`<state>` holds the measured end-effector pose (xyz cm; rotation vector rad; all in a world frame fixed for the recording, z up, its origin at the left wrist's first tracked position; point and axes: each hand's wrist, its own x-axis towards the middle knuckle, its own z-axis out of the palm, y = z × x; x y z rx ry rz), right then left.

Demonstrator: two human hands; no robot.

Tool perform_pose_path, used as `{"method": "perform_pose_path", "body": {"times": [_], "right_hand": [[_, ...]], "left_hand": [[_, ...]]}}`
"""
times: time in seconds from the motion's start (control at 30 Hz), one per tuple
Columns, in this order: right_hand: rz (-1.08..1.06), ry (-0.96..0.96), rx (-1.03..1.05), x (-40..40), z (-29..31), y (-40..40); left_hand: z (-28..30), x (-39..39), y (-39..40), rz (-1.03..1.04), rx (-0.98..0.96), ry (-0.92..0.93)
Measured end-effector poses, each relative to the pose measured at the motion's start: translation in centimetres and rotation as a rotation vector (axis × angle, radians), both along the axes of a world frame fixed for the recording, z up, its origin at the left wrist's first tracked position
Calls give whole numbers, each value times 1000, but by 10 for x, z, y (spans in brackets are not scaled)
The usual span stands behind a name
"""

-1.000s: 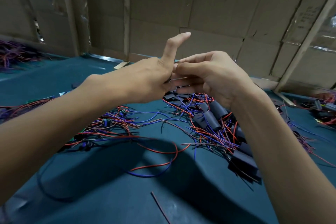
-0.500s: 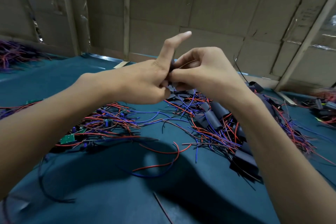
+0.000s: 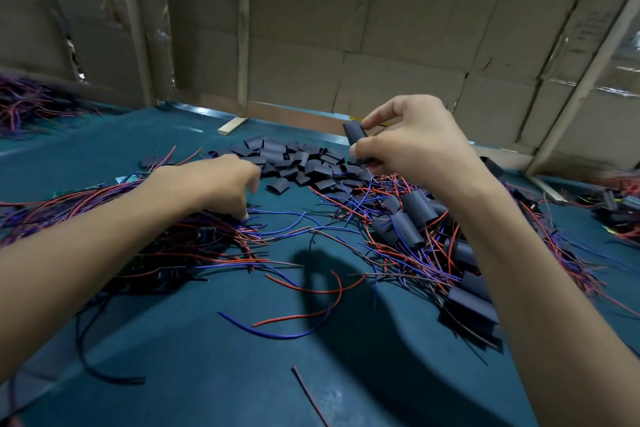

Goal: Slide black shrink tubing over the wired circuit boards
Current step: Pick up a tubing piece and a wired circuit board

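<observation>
Two hands are seen in the head view above a teal tabletop. The right hand, at about one o'clock from the frame's centre, is raised off the surface, and a black sleeved board is pinched between its thumb and curled fingers, with the tube's end tilted up toward eleven o'clock. The left hand, at about ten o'clock, is lowered onto a tangle of red and blue wired boards; its fingers are curled down into the wires, but whether anything is gripped cannot be told. A heap of loose black tubing pieces is spread at twelve o'clock between the hands. Finished sleeved boards are piled at three o'clock under the right forearm. Cardboard walls are stood behind the tabletop.
</observation>
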<state>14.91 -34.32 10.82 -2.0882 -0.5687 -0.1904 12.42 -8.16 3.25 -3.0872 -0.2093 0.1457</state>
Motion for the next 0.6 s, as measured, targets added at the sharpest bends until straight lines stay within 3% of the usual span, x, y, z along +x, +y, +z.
{"method": "perform_pose_path", "body": {"times": [0.23,0.4,0.5,0.6], "right_hand": [[-37,37,156,1,10,-12],[-72,12,292,2,16,-16],[-84,6,352,-3,17,-15],[-56,-33,438,-15,24,-15]], "left_hand": [[20,-3,-17,26,37,57],[92,-5,-22,-30,8,-142],[122,-10,-24,-55,-343,-312],[132,-16,-34,-132,-921,-486]]}}
